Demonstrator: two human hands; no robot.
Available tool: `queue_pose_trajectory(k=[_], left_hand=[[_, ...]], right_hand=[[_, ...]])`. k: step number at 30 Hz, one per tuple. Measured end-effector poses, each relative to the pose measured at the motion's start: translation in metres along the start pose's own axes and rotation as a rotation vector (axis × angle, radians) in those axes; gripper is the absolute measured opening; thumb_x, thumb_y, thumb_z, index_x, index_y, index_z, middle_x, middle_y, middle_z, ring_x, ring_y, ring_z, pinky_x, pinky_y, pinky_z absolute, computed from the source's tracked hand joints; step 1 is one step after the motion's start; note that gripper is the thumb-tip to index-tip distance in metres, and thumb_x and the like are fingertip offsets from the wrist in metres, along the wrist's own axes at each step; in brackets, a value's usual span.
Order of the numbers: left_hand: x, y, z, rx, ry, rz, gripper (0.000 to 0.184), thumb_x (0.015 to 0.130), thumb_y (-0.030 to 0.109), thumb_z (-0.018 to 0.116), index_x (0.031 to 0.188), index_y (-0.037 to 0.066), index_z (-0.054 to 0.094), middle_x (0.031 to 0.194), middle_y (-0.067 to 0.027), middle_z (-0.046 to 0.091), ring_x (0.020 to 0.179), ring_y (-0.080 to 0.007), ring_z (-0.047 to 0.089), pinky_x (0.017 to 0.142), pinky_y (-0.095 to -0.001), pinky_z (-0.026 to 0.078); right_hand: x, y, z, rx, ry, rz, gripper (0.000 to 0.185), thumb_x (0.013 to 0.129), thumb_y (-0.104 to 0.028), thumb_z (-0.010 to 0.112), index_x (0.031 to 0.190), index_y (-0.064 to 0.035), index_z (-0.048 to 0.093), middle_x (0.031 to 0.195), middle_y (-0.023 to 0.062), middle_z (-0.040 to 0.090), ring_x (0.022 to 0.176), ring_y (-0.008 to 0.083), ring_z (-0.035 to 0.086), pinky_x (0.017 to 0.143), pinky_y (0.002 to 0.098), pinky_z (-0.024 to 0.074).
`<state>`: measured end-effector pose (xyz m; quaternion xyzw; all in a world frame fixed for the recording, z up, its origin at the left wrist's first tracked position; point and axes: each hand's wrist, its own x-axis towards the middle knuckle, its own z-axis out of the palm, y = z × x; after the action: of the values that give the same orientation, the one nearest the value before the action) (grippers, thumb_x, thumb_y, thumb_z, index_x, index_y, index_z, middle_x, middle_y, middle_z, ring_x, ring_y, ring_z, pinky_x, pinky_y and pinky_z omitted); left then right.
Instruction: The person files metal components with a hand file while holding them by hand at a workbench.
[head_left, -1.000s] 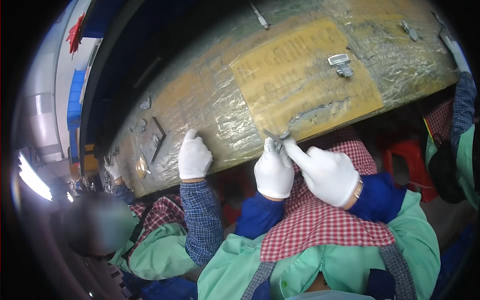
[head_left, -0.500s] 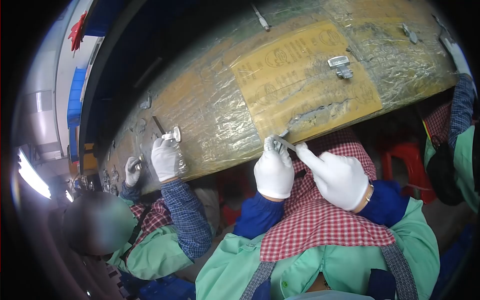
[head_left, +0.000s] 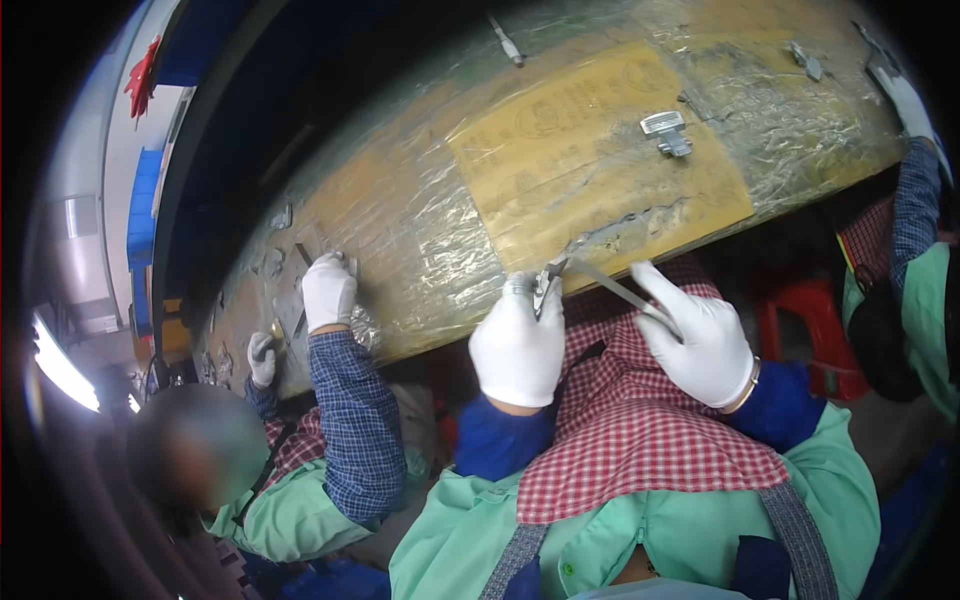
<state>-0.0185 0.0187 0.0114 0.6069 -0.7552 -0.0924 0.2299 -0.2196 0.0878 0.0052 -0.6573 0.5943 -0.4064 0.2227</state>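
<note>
My left hand [head_left: 518, 345], in a white glove, pinches a small shiny metal part [head_left: 545, 285] at the table's front edge. My right hand [head_left: 697, 345], gloved too, grips one end of a thin flat file [head_left: 615, 287], its index finger stretched along it. The file's far end reaches the metal part; whether the two touch I cannot tell. Glove fingers hide much of the metal part. Beyond my hands lies a yellow paper sheet [head_left: 530, 190], with a silvery metal clasp-like piece [head_left: 665, 133] on it.
A plastic-wrapped table [head_left: 400, 240] spans the view, with a pen-like tool [head_left: 507, 42] and another metal piece [head_left: 806, 62] on it. At left, a co-worker's gloved hands [head_left: 328, 292] work at the table. Another co-worker's sleeve [head_left: 917, 200] and a red stool [head_left: 815, 335] are at right.
My right hand has drawn back to the right, showing more of the file between my hands. My left hand has shifted slightly left with the metal part, which is tilted differently.
</note>
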Motion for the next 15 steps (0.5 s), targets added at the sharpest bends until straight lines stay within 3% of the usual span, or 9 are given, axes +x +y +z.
queue_pose_trajectory(k=[2,4,6,7,9,13,15], left_hand=[[0.007,0.005,-0.011,-0.018,0.01,0.008,0.021,0.09,0.018,0.079,0.105,0.007,0.071,0.081,-0.0149,0.074,0.07,-0.036,0.073,0.062,-0.0419,0.058],[0.012,0.01,-0.02,-0.005,-0.053,-0.012,0.02,0.089,0.015,0.079,0.107,0.009,0.072,0.084,-0.0143,0.074,0.074,-0.0353,0.074,0.065,-0.0413,0.059],[0.016,0.012,-0.023,-0.205,-0.169,-0.049,0.021,0.087,0.013,0.079,0.107,0.009,0.073,0.086,-0.0148,0.074,0.077,-0.0339,0.074,0.067,-0.0408,0.058],[0.013,0.002,-0.015,-0.176,-0.111,0.074,0.023,0.086,0.011,0.079,0.108,0.009,0.073,0.088,-0.0148,0.073,0.078,-0.033,0.073,0.067,-0.0398,0.058],[0.011,-0.005,-0.003,-0.254,-0.082,-0.005,0.027,0.084,0.01,0.08,0.111,0.009,0.074,0.084,-0.0139,0.072,0.074,-0.0321,0.072,0.066,-0.0387,0.057],[0.001,-0.009,0.005,-0.4,-0.177,-0.195,0.024,0.098,0.011,0.074,0.119,0.0,0.072,0.097,-0.0135,0.079,0.086,-0.0157,0.077,0.077,-0.0294,0.059],[-0.005,-0.004,0.007,-0.5,-0.211,-0.224,0.024,0.1,0.009,0.071,0.12,-0.002,0.071,0.098,-0.0133,0.079,0.086,-0.0142,0.076,0.079,-0.0301,0.059]], right_hand=[[0.02,-0.012,0.006,0.179,0.006,-0.024,0.061,0.085,-0.018,0.083,0.14,-0.003,0.063,0.083,0.0142,0.074,0.069,0.0282,0.073,0.063,0.0366,0.0592],[0.041,-0.027,0.005,0.235,-0.168,0.05,0.065,0.079,-0.014,0.088,0.138,0.0004,0.063,0.086,0.0164,0.073,0.078,0.0273,0.076,0.068,0.0343,0.0589],[0.054,-0.019,0.029,0.276,-0.129,-0.017,0.051,0.083,-0.021,0.087,0.126,-0.0017,0.068,0.091,0.0159,0.073,0.08,0.0308,0.075,0.071,0.0359,0.0582],[0.059,-0.013,0.038,0.265,-0.113,-0.045,0.045,0.084,-0.023,0.086,0.121,-0.0028,0.07,0.092,0.0156,0.073,0.081,0.0315,0.074,0.072,0.0367,0.058],[0.068,-0.007,0.04,0.284,-0.167,0.052,0.031,0.09,-0.024,0.082,0.112,-0.0044,0.072,0.092,0.0146,0.073,0.082,0.0312,0.073,0.072,0.0374,0.0572],[0.071,0.0,0.036,0.301,-0.097,0.071,0.021,0.094,-0.018,0.078,0.108,-0.0033,0.073,0.088,0.013,0.073,0.078,0.0269,0.072,0.071,0.0346,0.0561],[0.073,0.0,0.035,0.335,-0.12,0.082,0.021,0.094,-0.016,0.077,0.109,-0.0024,0.073,0.089,0.0133,0.073,0.079,0.0272,0.072,0.071,0.0344,0.0563]])
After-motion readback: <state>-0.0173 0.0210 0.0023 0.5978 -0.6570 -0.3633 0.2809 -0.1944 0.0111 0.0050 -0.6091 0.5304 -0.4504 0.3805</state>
